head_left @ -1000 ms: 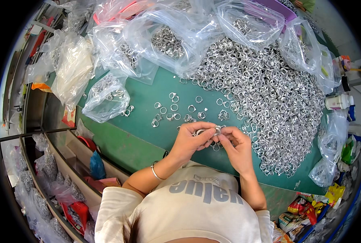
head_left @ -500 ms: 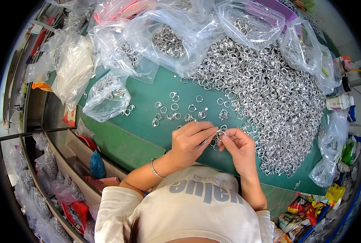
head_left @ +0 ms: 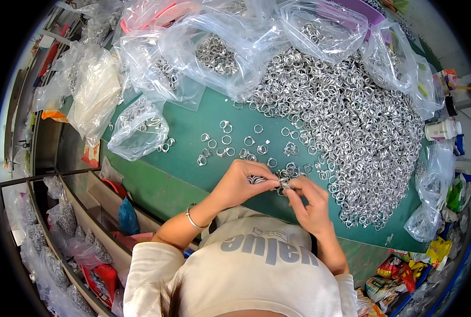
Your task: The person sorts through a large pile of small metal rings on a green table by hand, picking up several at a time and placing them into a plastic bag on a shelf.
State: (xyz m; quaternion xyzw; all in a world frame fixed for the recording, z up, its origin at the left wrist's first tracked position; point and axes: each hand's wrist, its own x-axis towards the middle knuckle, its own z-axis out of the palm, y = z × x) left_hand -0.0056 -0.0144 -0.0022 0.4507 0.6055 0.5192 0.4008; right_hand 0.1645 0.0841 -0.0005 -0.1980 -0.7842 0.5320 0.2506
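Near the table's front edge my left hand (head_left: 239,184) is closed, with several silver rings (head_left: 256,180) showing in its curled fingers. Its thumb and fingertip pinch toward a silver ring (head_left: 284,183) between the two hands. My right hand (head_left: 310,199) is also closed, its thumb and forefinger meeting on that same ring. Just beyond the fingertips lies a small cluster of rings (head_left: 291,170). Loose rings (head_left: 226,140) are scattered farther off on the green tabletop (head_left: 190,137). To the right spreads a large heap of silver rings (head_left: 362,132).
Clear plastic bags with rings (head_left: 217,53) line the far side, and a smaller ring bag (head_left: 138,129) lies at the left. A white bottle (head_left: 442,130) stands at the right edge. Shelves with bagged rings (head_left: 65,216) are low on the left; colourful packets (head_left: 396,274) lie low on the right.
My left hand has turned and drawn slightly nearer to me, uncovering rings in its fingers. The right hand has closed in, and the pinched ring has moved slightly down.
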